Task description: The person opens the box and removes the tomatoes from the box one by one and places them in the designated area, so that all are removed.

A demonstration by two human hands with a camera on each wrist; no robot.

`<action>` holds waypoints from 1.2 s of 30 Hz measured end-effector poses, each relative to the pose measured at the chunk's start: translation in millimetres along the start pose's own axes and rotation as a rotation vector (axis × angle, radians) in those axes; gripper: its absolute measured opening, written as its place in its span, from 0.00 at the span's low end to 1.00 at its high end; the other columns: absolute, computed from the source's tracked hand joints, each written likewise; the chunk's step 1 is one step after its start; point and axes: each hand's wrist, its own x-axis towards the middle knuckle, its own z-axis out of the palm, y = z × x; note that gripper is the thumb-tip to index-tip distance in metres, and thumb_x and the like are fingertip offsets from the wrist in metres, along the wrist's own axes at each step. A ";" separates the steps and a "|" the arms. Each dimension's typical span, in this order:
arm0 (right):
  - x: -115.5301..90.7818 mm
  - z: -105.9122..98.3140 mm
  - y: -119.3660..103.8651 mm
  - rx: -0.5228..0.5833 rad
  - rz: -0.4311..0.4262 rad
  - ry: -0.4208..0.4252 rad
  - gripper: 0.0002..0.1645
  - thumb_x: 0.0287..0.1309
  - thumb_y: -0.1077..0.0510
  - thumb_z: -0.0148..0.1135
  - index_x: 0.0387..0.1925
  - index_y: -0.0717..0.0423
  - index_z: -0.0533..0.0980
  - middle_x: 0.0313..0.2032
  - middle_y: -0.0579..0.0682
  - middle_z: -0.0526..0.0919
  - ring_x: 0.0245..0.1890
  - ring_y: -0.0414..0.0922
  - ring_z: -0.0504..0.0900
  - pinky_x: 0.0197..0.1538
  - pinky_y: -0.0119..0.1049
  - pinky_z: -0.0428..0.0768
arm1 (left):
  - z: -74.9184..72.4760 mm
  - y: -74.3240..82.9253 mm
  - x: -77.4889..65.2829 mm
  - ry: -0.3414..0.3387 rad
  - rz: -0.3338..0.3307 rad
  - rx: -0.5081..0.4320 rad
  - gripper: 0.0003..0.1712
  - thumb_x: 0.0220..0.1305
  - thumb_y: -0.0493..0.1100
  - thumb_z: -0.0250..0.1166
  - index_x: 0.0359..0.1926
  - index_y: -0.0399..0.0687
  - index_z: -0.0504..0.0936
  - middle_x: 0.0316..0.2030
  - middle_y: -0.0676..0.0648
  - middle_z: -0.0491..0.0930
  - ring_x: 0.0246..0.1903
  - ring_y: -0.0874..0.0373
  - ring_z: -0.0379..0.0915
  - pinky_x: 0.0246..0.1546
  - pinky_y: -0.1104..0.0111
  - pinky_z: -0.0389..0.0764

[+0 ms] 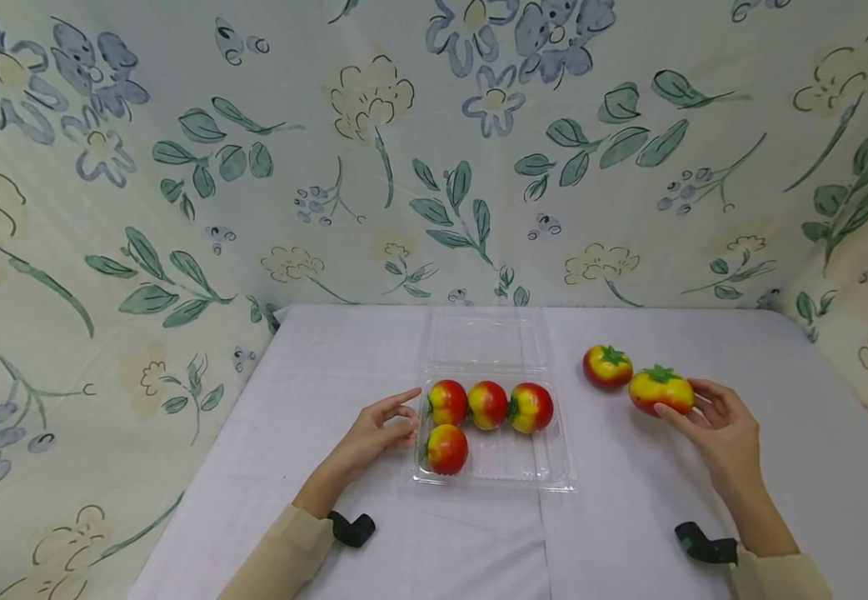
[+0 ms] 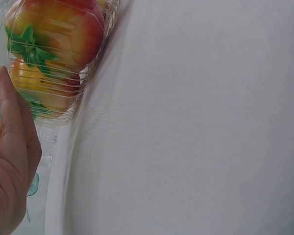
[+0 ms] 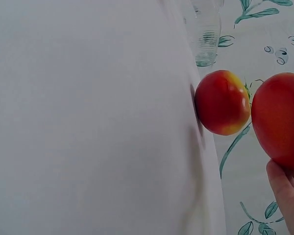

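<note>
My right hand pinches a red-and-yellow persimmon with a green leafy top, between thumb and fingers. Another persimmon rests on the table just left of it; in the right wrist view the held persimmon looms beside it. The left hand is at the left side of a clear plastic clamshell box, its fingers fairly straight against or close to the wall. Inside the box, three persimmons form the back row, and one persimmon sits at the front left.
The box's clear lid lies folded back toward the wall. A white cloth covers the table. Floral fabric hangs behind and at the sides. Black straps sit at both wrists.
</note>
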 end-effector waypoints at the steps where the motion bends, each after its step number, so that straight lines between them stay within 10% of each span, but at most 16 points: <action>1: 0.7 -0.7 0.2 0.014 0.006 -0.001 0.36 0.58 0.60 0.72 0.66 0.54 0.69 0.57 0.43 0.72 0.53 0.30 0.72 0.49 0.14 0.72 | 0.0 -0.1 0.1 0.001 0.000 -0.001 0.32 0.69 0.40 0.65 0.72 0.50 0.69 0.46 0.41 0.74 0.31 0.58 0.79 0.42 0.71 0.84; 36: 31.1 -12.2 8.6 0.206 0.248 0.087 0.36 0.48 0.54 0.80 0.58 0.44 0.73 0.58 0.44 0.73 0.54 0.33 0.73 0.40 0.14 0.76 | 1.4 2.8 -1.1 0.009 -0.011 0.005 0.32 0.70 0.40 0.64 0.72 0.50 0.69 0.47 0.41 0.74 0.32 0.56 0.79 0.43 0.70 0.83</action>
